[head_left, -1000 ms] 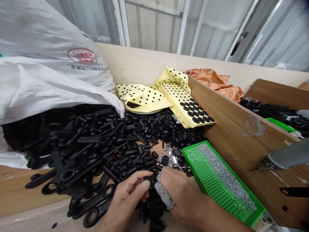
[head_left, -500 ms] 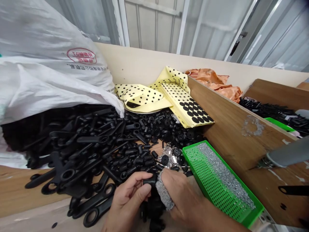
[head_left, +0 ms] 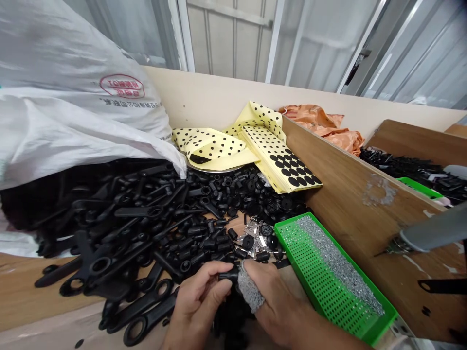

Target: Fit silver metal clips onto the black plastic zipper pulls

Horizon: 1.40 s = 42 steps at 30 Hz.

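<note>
My left hand [head_left: 200, 299] pinches a small black cylindrical part [head_left: 229, 274] between thumb and fingers. Close against its right side, my right hand [head_left: 273, 299] is closed on a grey, grainy clump [head_left: 250, 290], which looks like many tiny metal pieces stuck together. Whether the clump touches the cylinder cannot be made out, and the right fingertips are hidden behind it. Beneath both hands, dark parts lie in shadow. Just beyond them are loose black cylinders [head_left: 197, 243] and small silver metal strips [head_left: 260, 241].
Right of my hands stands a green perforated tray [head_left: 302, 272] with tiny metal pieces [head_left: 339, 262]. Black handles [head_left: 138, 211] are heaped at left below a white sack [head_left: 83, 121]. Dotted yellow sticker sheets [head_left: 280, 155] lean at a wooden divider [head_left: 350, 194]; a grey tool [head_left: 438, 228] is far right.
My two hands have shifted slightly right and down, and the black cylinder now shows less between them. The grey clump is still in my right hand. The view has moved a little.
</note>
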Each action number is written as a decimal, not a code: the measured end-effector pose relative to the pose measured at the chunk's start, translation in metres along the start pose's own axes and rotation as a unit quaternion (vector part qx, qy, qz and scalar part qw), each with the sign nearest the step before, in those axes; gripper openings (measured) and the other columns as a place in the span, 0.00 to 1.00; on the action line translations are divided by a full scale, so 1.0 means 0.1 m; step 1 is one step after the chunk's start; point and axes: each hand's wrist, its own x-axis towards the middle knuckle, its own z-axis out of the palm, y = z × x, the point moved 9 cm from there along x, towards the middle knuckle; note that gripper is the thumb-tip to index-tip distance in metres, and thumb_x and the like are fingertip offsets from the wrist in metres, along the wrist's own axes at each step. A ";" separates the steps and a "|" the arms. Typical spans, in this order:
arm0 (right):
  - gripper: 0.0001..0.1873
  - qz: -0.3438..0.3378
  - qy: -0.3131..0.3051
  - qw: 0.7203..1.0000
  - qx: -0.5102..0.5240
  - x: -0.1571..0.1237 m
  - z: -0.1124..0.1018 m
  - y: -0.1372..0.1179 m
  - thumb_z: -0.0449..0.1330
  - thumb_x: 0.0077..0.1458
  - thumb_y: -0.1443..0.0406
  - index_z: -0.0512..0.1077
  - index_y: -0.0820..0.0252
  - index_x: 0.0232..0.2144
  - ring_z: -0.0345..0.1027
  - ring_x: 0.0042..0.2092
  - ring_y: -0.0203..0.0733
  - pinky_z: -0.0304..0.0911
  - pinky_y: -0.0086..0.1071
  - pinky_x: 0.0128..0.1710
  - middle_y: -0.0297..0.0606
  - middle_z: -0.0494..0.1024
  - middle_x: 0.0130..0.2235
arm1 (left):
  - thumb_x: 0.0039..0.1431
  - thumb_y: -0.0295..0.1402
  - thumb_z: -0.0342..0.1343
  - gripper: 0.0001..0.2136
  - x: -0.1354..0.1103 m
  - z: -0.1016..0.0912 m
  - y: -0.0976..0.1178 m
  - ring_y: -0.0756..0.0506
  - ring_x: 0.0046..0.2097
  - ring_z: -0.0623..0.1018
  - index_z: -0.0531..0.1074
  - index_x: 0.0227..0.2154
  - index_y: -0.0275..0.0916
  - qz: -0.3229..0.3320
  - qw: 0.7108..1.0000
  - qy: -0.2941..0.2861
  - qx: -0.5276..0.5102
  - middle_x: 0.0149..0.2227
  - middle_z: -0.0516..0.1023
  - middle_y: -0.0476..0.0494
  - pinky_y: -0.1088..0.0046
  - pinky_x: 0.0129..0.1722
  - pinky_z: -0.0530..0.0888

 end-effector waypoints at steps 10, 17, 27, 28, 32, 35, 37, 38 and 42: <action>0.10 -0.006 -0.048 0.997 0.061 0.37 0.00 0.03 0.47 0.58 0.67 0.62 0.59 0.26 0.61 0.31 0.34 0.53 0.25 0.29 0.29 0.66 0.26 | 0.47 0.35 0.58 0.08 0.23 -0.17 0.00 0.50 0.23 0.69 0.74 0.30 0.39 -0.016 0.999 0.025 -0.017 0.20 0.70 0.53 0.79 0.22 0.66; 0.11 -0.014 0.010 0.950 -0.310 0.94 -0.29 0.30 0.48 0.50 0.76 0.65 0.62 0.35 0.64 0.34 0.40 0.56 0.30 0.32 0.40 0.70 0.35 | 0.49 0.35 0.56 0.07 0.60 -0.51 0.10 0.45 0.31 0.75 0.74 0.31 0.42 0.078 0.975 0.028 0.207 0.28 0.76 0.49 0.73 0.32 0.71; 0.08 -0.006 -0.005 0.906 -0.424 1.30 0.09 0.52 0.52 0.52 0.73 0.66 0.63 0.37 0.62 0.41 0.51 0.62 0.37 0.34 0.49 0.71 0.38 | 0.53 0.30 0.51 0.06 0.62 -0.60 0.04 0.43 0.42 0.75 0.72 0.32 0.42 0.177 0.924 -0.026 0.338 0.37 0.77 0.45 0.70 0.42 0.71; 0.08 -0.001 -0.005 0.903 -0.429 1.31 0.10 0.54 0.52 0.52 0.73 0.66 0.63 0.37 0.63 0.40 0.51 0.62 0.37 0.33 0.48 0.71 0.38 | 0.54 0.31 0.50 0.06 0.63 -0.61 0.04 0.43 0.42 0.74 0.72 0.32 0.42 0.178 0.924 -0.027 0.338 0.38 0.77 0.45 0.69 0.42 0.71; 0.07 0.023 -0.002 0.897 -0.442 1.35 0.09 0.57 0.53 0.53 0.72 0.66 0.63 0.37 0.64 0.40 0.51 0.63 0.37 0.33 0.48 0.71 0.37 | 0.56 0.32 0.48 0.07 0.73 -0.62 0.13 0.44 0.41 0.74 0.71 0.33 0.41 0.179 0.923 -0.029 0.341 0.38 0.77 0.46 0.70 0.42 0.71; 0.07 0.039 0.002 0.895 -0.445 1.37 0.09 0.57 0.52 0.54 0.71 0.66 0.64 0.37 0.65 0.39 0.51 0.63 0.38 0.32 0.50 0.71 0.37 | 0.56 0.30 0.47 0.08 0.88 -0.52 0.21 0.45 0.41 0.74 0.71 0.33 0.41 0.178 0.908 -0.048 0.377 0.37 0.77 0.47 0.70 0.43 0.70; 0.08 0.044 0.002 0.895 -0.444 1.36 0.07 0.55 0.51 0.54 0.72 0.66 0.64 0.37 0.66 0.39 0.51 0.63 0.37 0.32 0.50 0.71 0.36 | 0.56 0.28 0.46 0.08 1.01 -0.41 0.23 0.45 0.41 0.73 0.71 0.34 0.41 0.172 0.885 -0.073 0.425 0.37 0.77 0.47 0.70 0.42 0.70; 0.08 0.045 0.001 0.896 -0.442 1.35 0.05 0.53 0.51 0.53 0.73 0.66 0.64 0.37 0.66 0.38 0.51 0.62 0.37 0.32 0.50 0.71 0.36 | 0.56 0.27 0.46 0.08 1.09 -0.35 0.22 0.45 0.41 0.73 0.71 0.34 0.40 0.168 0.871 -0.087 0.453 0.37 0.77 0.47 0.70 0.42 0.69; 0.15 0.023 -0.009 0.903 -0.429 1.25 -0.10 0.45 0.52 0.48 0.75 0.64 0.63 0.40 0.66 0.39 0.47 0.61 0.34 0.34 0.45 0.71 0.37 | 0.55 0.25 0.48 0.08 1.36 -0.13 0.22 0.44 0.41 0.72 0.71 0.35 0.40 0.173 0.841 -0.121 0.498 0.36 0.77 0.46 0.69 0.41 0.69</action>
